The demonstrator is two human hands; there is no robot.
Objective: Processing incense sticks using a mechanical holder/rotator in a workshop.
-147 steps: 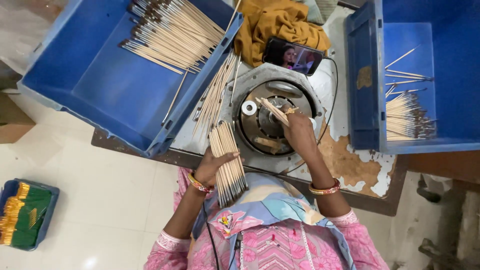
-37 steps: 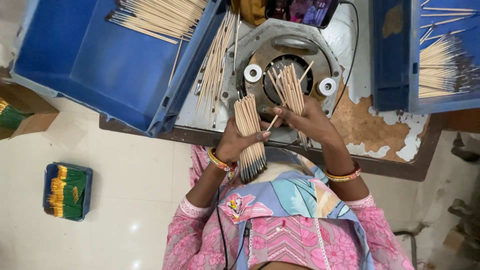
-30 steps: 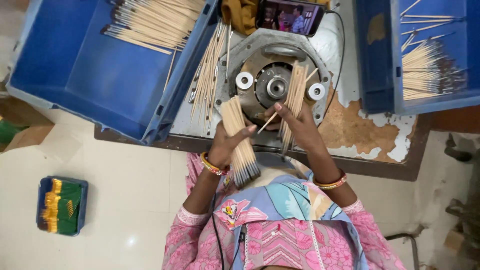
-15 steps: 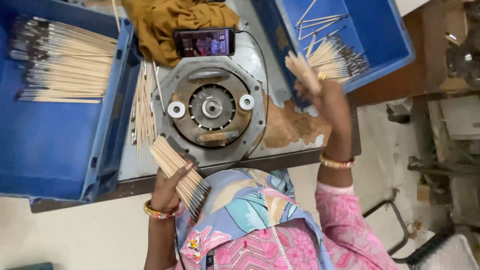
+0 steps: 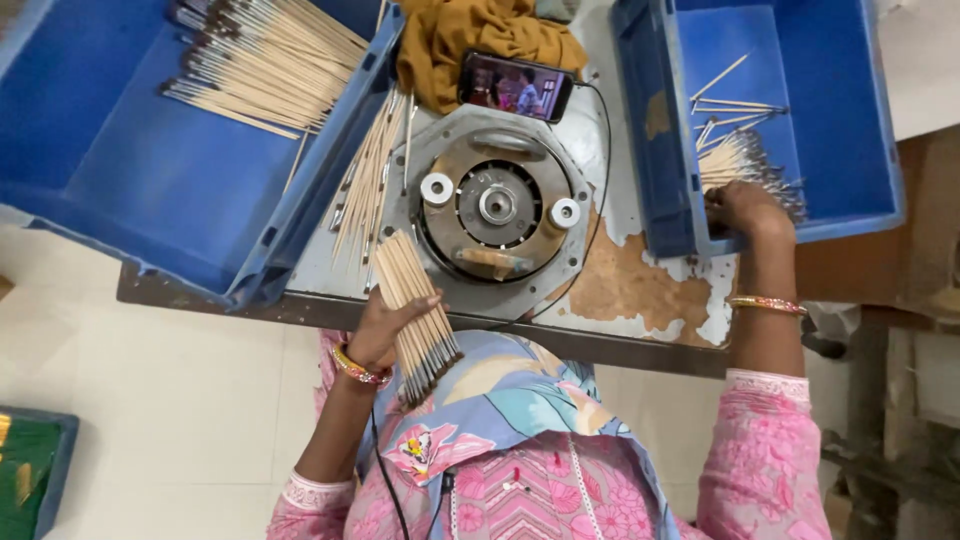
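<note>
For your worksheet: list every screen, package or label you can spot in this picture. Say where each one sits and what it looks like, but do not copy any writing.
Phone screen: lying flat at the far edge of the round metal machine, against the mustard cloth; dark rectangle, lit, showing a colourful video picture.
Packets: in a blue bin on the floor, lower left corner; green with yellow, only partly in view.
No other labels or signs can be made out.

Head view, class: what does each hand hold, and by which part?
The left hand grips a bundle of sticks around its middle. The right hand rests on the sticks in the blue crate; whether it holds any cannot be told.
</note>
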